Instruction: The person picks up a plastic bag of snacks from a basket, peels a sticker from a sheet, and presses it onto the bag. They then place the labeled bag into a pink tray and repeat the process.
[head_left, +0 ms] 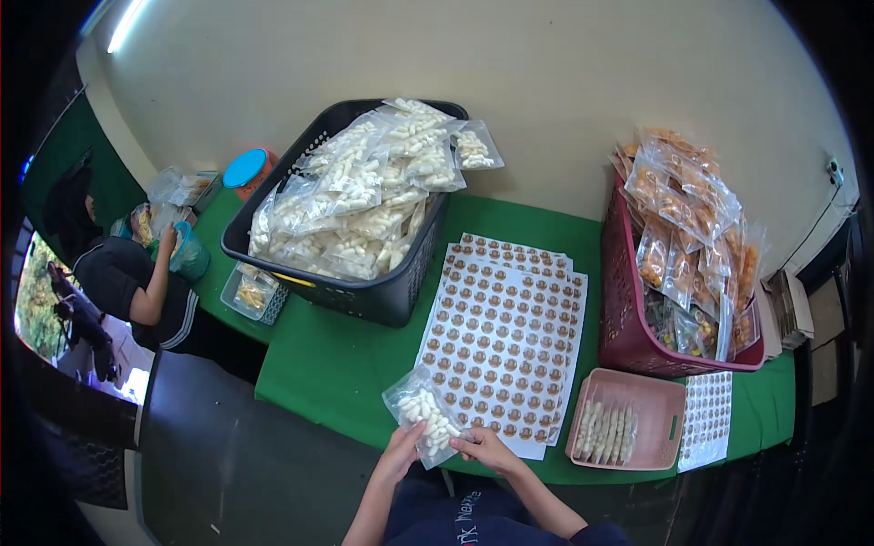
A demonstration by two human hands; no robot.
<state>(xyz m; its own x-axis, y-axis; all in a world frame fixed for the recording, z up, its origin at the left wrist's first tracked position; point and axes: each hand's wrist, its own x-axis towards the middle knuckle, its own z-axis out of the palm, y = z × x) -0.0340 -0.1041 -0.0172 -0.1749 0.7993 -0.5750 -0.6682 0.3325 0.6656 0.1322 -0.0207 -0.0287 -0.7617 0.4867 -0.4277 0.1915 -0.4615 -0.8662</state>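
A clear plastic packet of white pieces (pixel 425 411) is held between both hands at the table's front edge. My left hand (pixel 401 452) grips its lower left side, the thumb over the plastic. On the packet's lower right side, my right hand (pixel 482 448) pinches the edge. Just beyond the hands lie overlapping sheets of round brown stickers (pixel 501 337). Behind and to the left, a black basket (pixel 364 298) is heaped with similar white packets (pixel 364 200).
A maroon basket (pixel 624 309) of orange-filled packets (pixel 683 200) stands right, behind a pink tray (pixel 660 446) with several slim packets. More sticker sheets (pixel 706 414) lie beside it. At left are a grey basket (pixel 232 296), a blue-lidded tub (pixel 246 169) and another person (pixel 127 278) handling a bag.
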